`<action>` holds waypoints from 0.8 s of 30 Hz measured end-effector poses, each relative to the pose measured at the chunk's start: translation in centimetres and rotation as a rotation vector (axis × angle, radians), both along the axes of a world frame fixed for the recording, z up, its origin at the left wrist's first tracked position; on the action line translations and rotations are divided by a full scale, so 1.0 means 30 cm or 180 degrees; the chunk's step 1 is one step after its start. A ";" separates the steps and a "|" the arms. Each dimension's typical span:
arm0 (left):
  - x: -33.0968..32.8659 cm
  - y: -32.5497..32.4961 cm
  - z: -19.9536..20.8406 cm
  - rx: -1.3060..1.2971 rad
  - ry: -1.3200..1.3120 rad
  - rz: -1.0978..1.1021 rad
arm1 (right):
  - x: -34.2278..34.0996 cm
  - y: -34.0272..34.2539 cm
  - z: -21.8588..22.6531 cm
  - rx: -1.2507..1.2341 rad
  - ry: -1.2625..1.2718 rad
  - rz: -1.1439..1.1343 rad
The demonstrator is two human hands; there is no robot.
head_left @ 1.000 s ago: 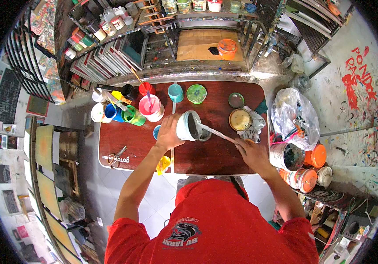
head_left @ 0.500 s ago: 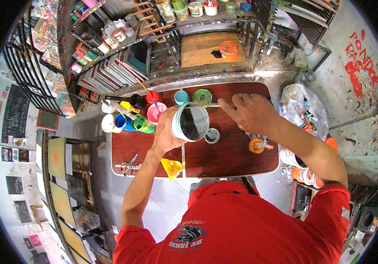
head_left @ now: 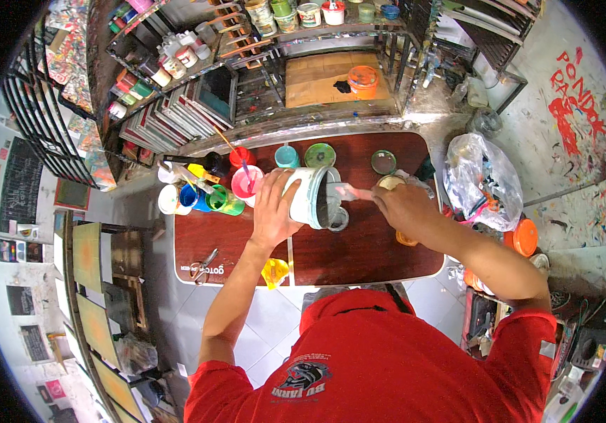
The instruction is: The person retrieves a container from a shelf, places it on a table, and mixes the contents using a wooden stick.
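My left hand (head_left: 273, 208) is wrapped round a white plastic tub (head_left: 304, 196), which lies tipped toward the right with dark grey paint inside its mouth. In my right hand (head_left: 407, 213) is a spatula (head_left: 354, 192) with a pinkish handle. Its flat, grey-smeared blade is at the tub's mouth. Just below that mouth stands a small clear cup (head_left: 340, 220), partly hidden by the tub. Beyond the tub are a teal cup (head_left: 287, 156) and a green-stained round container (head_left: 320, 154).
Several paint pots, including a pink one (head_left: 246, 181) and a green one (head_left: 227, 200), crowd the left of the dark red table (head_left: 366, 257). Scissors (head_left: 205, 265) and a yellow pouch (head_left: 275, 272) lie near its front edge. A clear plastic bag (head_left: 483, 180) sits beyond the right edge.
The tub has tipped further onto its right side, its mouth now facing right over the small cup. My right hand has come lower, bringing the spatula from the tub's rim to its mouth.
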State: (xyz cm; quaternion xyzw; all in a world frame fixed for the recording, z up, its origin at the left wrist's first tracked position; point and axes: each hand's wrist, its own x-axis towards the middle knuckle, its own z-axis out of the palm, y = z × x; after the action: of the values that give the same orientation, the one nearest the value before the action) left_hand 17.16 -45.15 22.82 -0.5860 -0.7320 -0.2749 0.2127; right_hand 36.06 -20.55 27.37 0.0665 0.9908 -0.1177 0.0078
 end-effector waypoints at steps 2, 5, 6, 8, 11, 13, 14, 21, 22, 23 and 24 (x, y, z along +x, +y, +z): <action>0.012 0.016 -0.026 0.0079 -0.0058 -0.0048 | 0.020 -0.013 -0.009 -0.0449 -0.0143 -0.0152; 0.027 0.031 -0.041 0.0020 -0.0137 -0.0121 | 0.038 -0.024 -0.014 -0.0947 -0.0318 -0.0250; 0.034 0.038 -0.049 -0.0019 -0.0153 -0.0147 | 0.046 -0.025 -0.021 -0.1086 -0.0377 -0.0265; 0.045 0.043 -0.062 -0.0092 -0.0163 -0.0198 | 0.059 -0.018 -0.066 -0.1296 -0.0452 -0.0131; 0.048 0.038 -0.082 -0.0075 -0.0147 -0.0265 | 0.064 -0.035 -0.111 -0.1864 -0.0650 -0.0085; 0.046 0.037 -0.101 0.0110 -0.0166 -0.0315 | 0.071 -0.061 -0.109 -0.2153 -0.0736 -0.0158; 0.046 0.033 -0.111 0.0095 -0.0167 -0.0295 | 0.082 -0.076 -0.104 -0.2220 -0.0735 -0.0229; 0.031 -0.013 -0.195 0.0591 -0.0305 -0.0321 | 0.090 -0.148 -0.095 -0.4731 -0.2190 -0.1006; 0.030 -0.015 -0.195 0.0716 -0.0344 -0.0337 | 0.094 -0.161 -0.105 -0.5335 -0.2218 -0.0970; 0.040 -0.013 -0.199 0.0818 -0.0337 -0.0256 | 0.095 -0.181 -0.111 -0.5504 -0.2380 -0.1171; 0.038 -0.022 -0.201 0.0732 -0.0299 -0.0171 | 0.097 -0.196 -0.125 -0.5889 -0.2422 -0.1262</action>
State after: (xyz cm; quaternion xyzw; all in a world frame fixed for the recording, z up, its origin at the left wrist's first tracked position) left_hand 18.31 -45.80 16.79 -0.5637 -0.6888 -0.3898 0.2365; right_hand 38.97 -26.42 23.61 0.2303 0.4144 -0.8075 0.3509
